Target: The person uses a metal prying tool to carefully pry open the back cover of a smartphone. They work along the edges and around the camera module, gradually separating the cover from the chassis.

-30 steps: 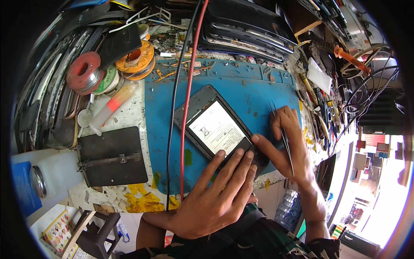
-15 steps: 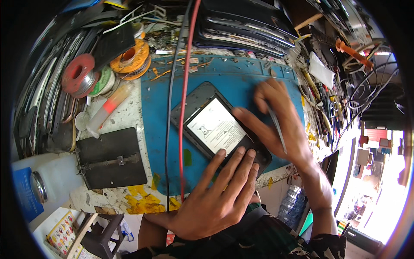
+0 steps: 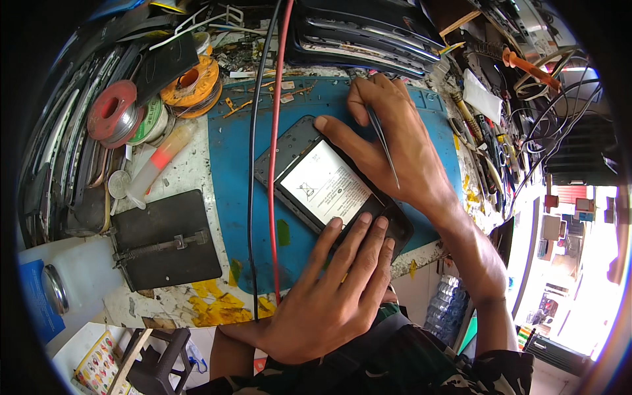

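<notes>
A black flat device (image 3: 289, 143), like a tablet with its back off, lies slanted on a blue work mat (image 3: 230, 191). Set into it is a white-labelled panel (image 3: 322, 187) that looks like a battery. My left hand (image 3: 329, 306) rests flat with fingers stretched over the device's lower part, fingertips on the panel's near edge and the black frame. Above the device's right side is my right hand (image 3: 398, 135), fingers curled around slim metal tweezers (image 3: 384, 148) that point back toward the wrist. Its thumb reaches out to the device's far corner; whether it touches is unclear.
A red cable (image 3: 274, 164) and a black cable (image 3: 253, 197) cross the mat left of the device. Solder spools (image 3: 115, 115), a clamp plate (image 3: 168, 240) and a clear jar (image 3: 85, 270) stand left. Stacked dark panels (image 3: 368, 39) lie behind; tools (image 3: 490, 145) crowd the right.
My right hand, with the tweezers, has moved away from me and left, its thumb now at the device's far corner. My left hand stays on the device. The whole view has shifted slightly.
</notes>
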A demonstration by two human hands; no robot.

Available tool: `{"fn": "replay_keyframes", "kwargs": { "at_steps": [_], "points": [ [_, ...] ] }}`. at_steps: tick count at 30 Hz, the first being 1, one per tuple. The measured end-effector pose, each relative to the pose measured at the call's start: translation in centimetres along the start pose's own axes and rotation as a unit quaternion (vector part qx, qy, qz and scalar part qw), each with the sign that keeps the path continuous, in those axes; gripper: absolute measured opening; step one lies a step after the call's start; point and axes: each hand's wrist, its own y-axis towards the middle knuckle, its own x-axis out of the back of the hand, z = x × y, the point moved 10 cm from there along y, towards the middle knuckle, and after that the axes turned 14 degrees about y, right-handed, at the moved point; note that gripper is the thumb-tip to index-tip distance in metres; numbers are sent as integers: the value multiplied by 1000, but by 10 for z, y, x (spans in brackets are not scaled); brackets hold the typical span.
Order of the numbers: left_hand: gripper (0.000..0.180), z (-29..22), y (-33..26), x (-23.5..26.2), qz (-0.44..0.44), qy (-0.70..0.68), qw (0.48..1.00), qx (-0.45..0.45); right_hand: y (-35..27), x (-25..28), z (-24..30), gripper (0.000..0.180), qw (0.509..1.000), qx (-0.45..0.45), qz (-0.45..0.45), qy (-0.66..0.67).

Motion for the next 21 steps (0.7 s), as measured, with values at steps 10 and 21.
{"fn": "replay_keyframes", "kwargs": {
  "at_steps": [10, 21],
  "points": [
    [59, 0, -1, -2, 6, 4, 1000, 4, -10, 7, -5, 41, 997, -74, 2, 22],
    [52, 2, 1, 1, -5, -4, 1000, 11, -71, 31, -10, 40, 984, -170, 47, 9]
  ]
}}
